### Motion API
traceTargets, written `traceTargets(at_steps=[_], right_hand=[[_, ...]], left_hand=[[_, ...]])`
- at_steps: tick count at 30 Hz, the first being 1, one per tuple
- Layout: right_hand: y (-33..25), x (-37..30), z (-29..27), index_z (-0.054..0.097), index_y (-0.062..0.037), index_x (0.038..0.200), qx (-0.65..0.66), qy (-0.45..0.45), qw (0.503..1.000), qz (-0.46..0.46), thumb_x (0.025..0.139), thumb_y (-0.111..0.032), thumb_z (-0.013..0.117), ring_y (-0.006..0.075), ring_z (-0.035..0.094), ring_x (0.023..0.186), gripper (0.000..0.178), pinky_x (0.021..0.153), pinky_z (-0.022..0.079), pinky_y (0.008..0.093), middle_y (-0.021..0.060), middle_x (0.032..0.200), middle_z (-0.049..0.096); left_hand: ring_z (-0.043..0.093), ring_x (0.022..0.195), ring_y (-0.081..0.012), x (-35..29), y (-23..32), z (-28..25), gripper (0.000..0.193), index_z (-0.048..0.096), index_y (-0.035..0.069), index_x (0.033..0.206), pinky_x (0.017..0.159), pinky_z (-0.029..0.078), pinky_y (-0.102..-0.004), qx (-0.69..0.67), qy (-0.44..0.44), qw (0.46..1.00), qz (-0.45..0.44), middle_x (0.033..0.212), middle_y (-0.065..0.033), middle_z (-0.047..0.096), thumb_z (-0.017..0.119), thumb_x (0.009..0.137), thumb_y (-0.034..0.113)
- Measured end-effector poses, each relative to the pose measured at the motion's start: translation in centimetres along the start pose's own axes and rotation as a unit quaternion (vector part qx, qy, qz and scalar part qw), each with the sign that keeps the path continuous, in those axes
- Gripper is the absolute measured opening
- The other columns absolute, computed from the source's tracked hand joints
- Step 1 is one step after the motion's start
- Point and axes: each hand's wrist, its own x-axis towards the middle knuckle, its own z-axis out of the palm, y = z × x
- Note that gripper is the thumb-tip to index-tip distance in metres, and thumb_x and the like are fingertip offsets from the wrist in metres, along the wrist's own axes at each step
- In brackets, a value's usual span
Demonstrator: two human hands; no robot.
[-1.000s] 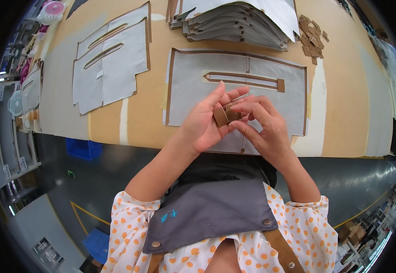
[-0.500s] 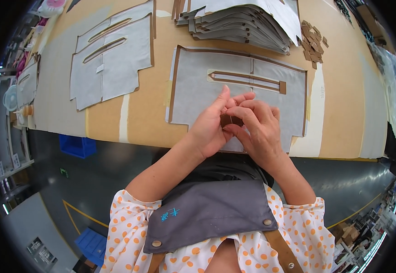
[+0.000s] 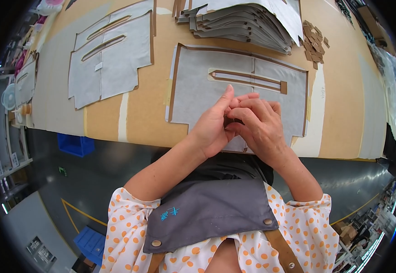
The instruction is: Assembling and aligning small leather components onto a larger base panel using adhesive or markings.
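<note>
Over the near part of a grey fabric panel (image 3: 198,68) with brown edging, both hands meet. My left hand (image 3: 210,128) is palm up, thumb pointing away from me, and holds a small dark-brown piece (image 3: 228,121) in its curled fingers. My right hand (image 3: 265,129) pinches at that same piece with thumb and forefinger, covering much of it. Beyond the hands, the panel has a long slot framed by brown strips (image 3: 248,80), with a small brown tab (image 3: 284,87) at its right end.
A thick stack of grey panels (image 3: 245,27) stands at the back. To its right lies a pile of small brown pieces (image 3: 314,43). More slotted panels (image 3: 111,59) lie at left. The table's front edge (image 3: 152,144) runs close to my body; a blue bin (image 3: 76,144) sits below it.
My right hand has shifted slightly to the right and closed further over the brown piece, so less of it shows. The left hand stays nearly in place.
</note>
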Motion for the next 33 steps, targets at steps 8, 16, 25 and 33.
traceTargets(at_steps=[8,16,25,33], right_hand=[[-0.2,0.3,0.0,0.065,-0.0194,0.106,-0.003,-0.012,1.000,-0.005,0.076,-0.013,0.073,0.0142,0.061,0.095,0.032,0.078,0.036,0.0336,-0.0060,0.104,0.062],[-0.4,0.9,-0.7,0.063,-0.0193,0.100,-0.002,-0.068,0.998,0.002,0.071,-0.013,0.076,0.0158,0.060,0.093,0.033,0.079,0.036,0.0334,-0.0050,0.104,0.061],[0.0,0.4,-1.9,0.058,-0.0080,0.094,0.459,0.116,0.812,0.340,0.094,-0.013,0.071,0.0100,0.057,0.083,0.014,0.068,0.045,0.0256,-0.0002,0.088,0.062],[-0.7,0.6,1.1,0.056,-0.0065,0.100,0.586,0.110,0.704,0.385,0.098,-0.015,0.066,0.0087,0.060,0.076,0.013,0.068,0.049,0.0231,0.0048,0.090,0.067]], left_hand=[[0.056,0.100,-0.0087,-0.2,0.2,-0.1,0.066,0.060,0.008,0.134,0.085,0.045,-0.0258,0.004,-0.003,1.000,0.004,0.114,-0.0010,0.065,0.028,0.106,0.058],[0.056,0.096,-0.0095,-0.1,-0.3,-1.1,0.061,0.062,0.007,0.129,0.083,0.045,-0.0252,-0.002,0.023,1.000,-0.014,0.108,-0.0018,0.064,0.033,0.106,0.055],[0.049,0.069,-0.0041,-1.1,0.4,-1.2,0.036,0.064,0.002,0.124,0.055,0.039,-0.0193,-0.021,0.055,0.996,0.063,0.088,0.0022,0.059,0.055,0.104,0.032],[0.038,0.055,-0.0011,-0.4,0.0,-1.6,0.021,0.070,0.003,0.106,0.049,0.028,-0.0196,0.031,0.114,0.979,0.167,0.070,0.0071,0.056,0.076,0.090,0.016]])
